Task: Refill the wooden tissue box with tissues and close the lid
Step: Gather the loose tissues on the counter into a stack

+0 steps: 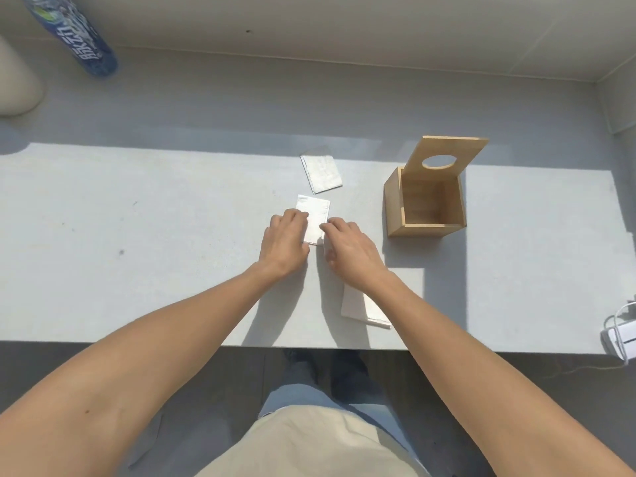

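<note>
The wooden tissue box (395, 201) stands right of centre on the pale table, empty, with its lid (457, 149) raised upright; the lid has an oval hole. A folded white tissue (315, 211) lies in the middle of the table. My left hand (284, 241) rests on its left side and my right hand (347, 247) touches its right edge, fingers bent; I cannot tell if either hand grips it. A second tissue (321, 173) lies farther back. A third tissue (358, 306) lies near the front edge, partly under my right forearm.
A blue labelled bottle (77, 39) lies at the back left beside a rounded beige object (17, 84). A white charger with cable (623, 340) sits at the table's right front edge. A wall runs along the back.
</note>
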